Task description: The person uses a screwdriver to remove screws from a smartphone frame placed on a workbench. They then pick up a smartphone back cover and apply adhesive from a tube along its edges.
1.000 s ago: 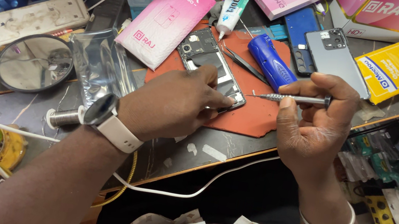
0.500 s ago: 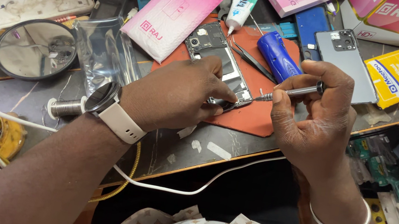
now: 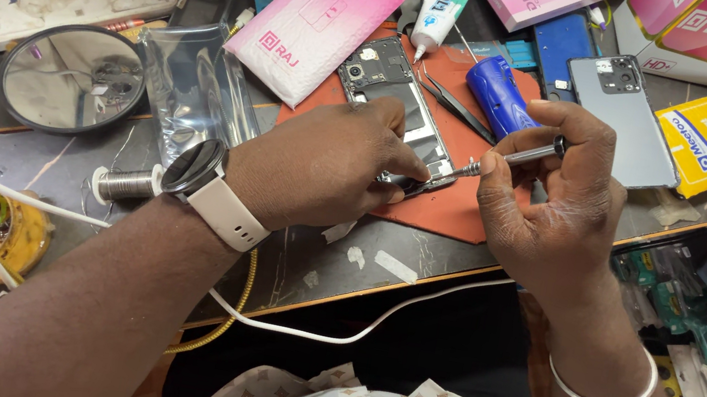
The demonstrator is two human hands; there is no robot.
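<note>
Fingers of the right hand (image 3: 557, 200) pinch a slim silver metal screwdriver (image 3: 508, 157), its tip angled down to the lower end of an opened black smartphone frame with exposed circuitry (image 3: 394, 104). The left hand (image 3: 321, 164), wearing a pale-strapped round wristwatch (image 3: 201, 181), lies palm-down over that lower end, fingers curled and pressed onto it. The phone lies on a red-orange work mat (image 3: 458, 212) on the dark workbench (image 3: 85, 180). Just beyond the mat's far edge are a blue cylindrical tool (image 3: 500, 94), black tweezers (image 3: 452, 105) and a grey phone back cover (image 3: 625, 116). Left of the phone lie a pink rectangular package (image 3: 317, 18), a clear plastic bag (image 3: 190, 82) and a round mirror (image 3: 70, 76).
</note>
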